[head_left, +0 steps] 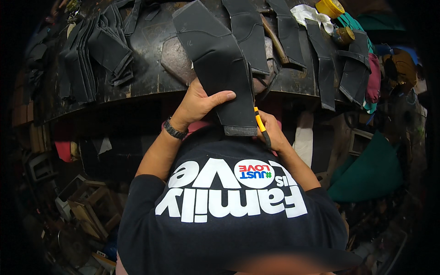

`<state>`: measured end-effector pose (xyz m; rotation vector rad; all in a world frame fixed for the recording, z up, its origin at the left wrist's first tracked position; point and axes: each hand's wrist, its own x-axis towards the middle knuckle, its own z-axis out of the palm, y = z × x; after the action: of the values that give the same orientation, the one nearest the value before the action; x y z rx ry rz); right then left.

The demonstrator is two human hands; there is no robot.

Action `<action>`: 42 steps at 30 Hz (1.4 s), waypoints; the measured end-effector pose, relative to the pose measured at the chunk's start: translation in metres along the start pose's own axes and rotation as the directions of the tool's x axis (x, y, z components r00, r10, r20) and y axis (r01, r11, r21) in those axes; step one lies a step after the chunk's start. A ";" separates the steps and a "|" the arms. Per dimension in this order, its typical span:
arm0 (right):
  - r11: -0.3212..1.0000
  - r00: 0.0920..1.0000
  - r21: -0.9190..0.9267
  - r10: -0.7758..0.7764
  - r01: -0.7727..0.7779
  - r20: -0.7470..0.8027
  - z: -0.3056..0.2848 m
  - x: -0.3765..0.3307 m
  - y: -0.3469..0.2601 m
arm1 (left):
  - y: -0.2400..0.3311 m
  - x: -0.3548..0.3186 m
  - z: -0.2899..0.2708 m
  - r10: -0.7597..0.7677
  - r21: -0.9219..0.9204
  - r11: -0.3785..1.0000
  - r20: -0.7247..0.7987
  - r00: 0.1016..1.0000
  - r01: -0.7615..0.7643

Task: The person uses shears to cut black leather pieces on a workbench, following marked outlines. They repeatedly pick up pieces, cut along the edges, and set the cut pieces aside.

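Note:
My left hand grips a long, angled black leather-like piece, thumb on top and the other fingers hidden beneath. The piece has a stitched seam near its far end and a chalk mark, and slants over the table edge toward my chest. My right hand is closed around a tool with a yellow-and-black handle, close to the piece's right edge near its lower end. The tool's working end is hidden, so its kind cannot be made out. Partly under the piece lies a grey, flat-faced slab.
Stacked black pieces lie at the table's left. More black pieces hang over its right edge. A wooden handle, white cloth and yellow tin are at far right. Below right is green fabric; wooden frames stand lower left.

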<state>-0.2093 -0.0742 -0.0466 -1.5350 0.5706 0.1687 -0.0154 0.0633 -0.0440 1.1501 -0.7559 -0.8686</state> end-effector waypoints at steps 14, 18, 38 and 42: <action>0.994 0.995 0.059 -0.093 0.095 -0.024 0.003 -0.003 0.003 | -0.002 -0.001 0.001 0.026 0.000 1.000 0.016 1.000 -0.026; 0.992 1.000 0.129 -0.007 0.006 0.002 0.002 -0.008 -0.005 | -0.001 -0.001 0.005 0.060 -0.013 0.998 -0.021 0.998 -0.061; 0.998 0.999 0.059 -0.022 0.025 -0.049 0.005 -0.007 0.006 | 0.026 0.009 -0.010 -0.154 -0.281 0.952 -0.094 0.984 0.122; 0.998 0.999 0.058 0.018 -0.016 -0.033 0.005 -0.010 -0.006 | 0.017 0.007 -0.005 -0.004 -0.084 0.996 -0.141 0.990 -0.008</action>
<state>-0.2138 -0.0675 -0.0374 -1.4801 0.6101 0.1385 -0.0045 0.0623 -0.0285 1.1225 -0.5986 -0.8009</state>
